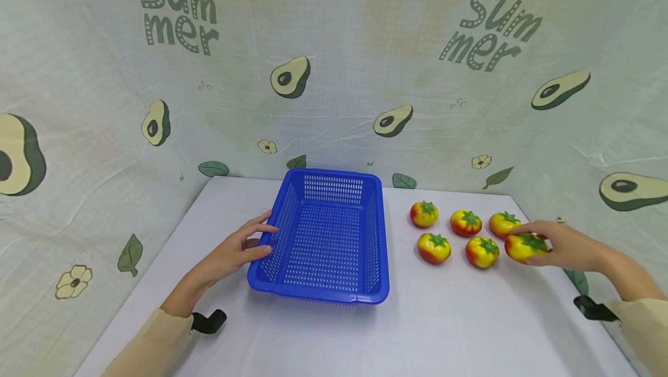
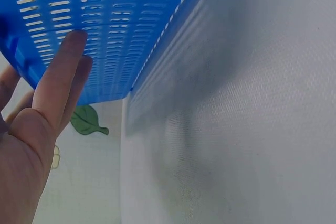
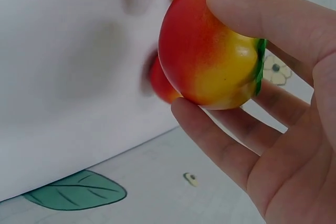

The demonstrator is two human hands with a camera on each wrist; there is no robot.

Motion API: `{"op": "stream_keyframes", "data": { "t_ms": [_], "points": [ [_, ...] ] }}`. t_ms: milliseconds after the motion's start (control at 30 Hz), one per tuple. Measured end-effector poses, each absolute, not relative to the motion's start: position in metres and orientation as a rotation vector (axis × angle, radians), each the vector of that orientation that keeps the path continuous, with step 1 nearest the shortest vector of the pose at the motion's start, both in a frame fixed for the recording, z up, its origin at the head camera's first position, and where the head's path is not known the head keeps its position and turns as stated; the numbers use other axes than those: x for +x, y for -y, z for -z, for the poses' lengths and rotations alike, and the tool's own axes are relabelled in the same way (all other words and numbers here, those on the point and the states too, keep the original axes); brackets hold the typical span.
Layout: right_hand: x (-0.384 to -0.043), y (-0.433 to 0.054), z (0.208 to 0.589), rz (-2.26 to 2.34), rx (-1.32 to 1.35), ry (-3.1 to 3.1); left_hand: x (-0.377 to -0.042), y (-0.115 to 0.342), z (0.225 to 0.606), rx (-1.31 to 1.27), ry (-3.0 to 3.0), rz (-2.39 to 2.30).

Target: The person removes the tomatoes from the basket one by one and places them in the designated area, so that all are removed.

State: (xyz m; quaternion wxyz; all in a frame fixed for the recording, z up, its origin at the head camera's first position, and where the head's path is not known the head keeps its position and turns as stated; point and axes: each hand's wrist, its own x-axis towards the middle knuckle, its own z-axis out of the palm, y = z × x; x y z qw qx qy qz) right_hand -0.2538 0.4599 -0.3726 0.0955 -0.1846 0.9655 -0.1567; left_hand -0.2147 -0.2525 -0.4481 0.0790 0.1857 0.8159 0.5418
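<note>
A blue rectangular plastic basket point(image 1: 317, 293) with slotted walls stands on the table, its inside bare. My left hand point(image 1: 239, 252) rests at its left side, fingertips and thumb touching the rim; from the left wrist view, fingers point(image 2: 58, 80) lie along the slotted outer wall. Over at the right, my right hand point(image 1: 569, 246) pinches a toy fruit point(image 3: 210, 51), tomato- or persimmon-like, red and yellow with a green leafy cap. The thumb lies on one side and fingers on the other. It appears raised off the table, with another fruit point(image 1: 503, 224) just behind.
Several matching fruits point(image 1: 482, 252) sit in two loose rows right of the basket, the leftmost ones point(image 1: 434, 247) nearest it. A white cloth covers the table point(image 1: 323, 342). Avocado-print fabric point(image 1: 344, 64) hangs behind and along both sides.
</note>
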Motion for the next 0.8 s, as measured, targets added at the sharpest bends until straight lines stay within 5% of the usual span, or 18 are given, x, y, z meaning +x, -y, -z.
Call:
{"op": "stream_keyframes", "data": {
  "t_ms": [800],
  "points": [
    [-0.260, -0.488, 0.409, 0.480, -0.539, -2.889, -0.214, 0.253, 0.449, 0.553, -2.451, -1.612]
  ]
}}
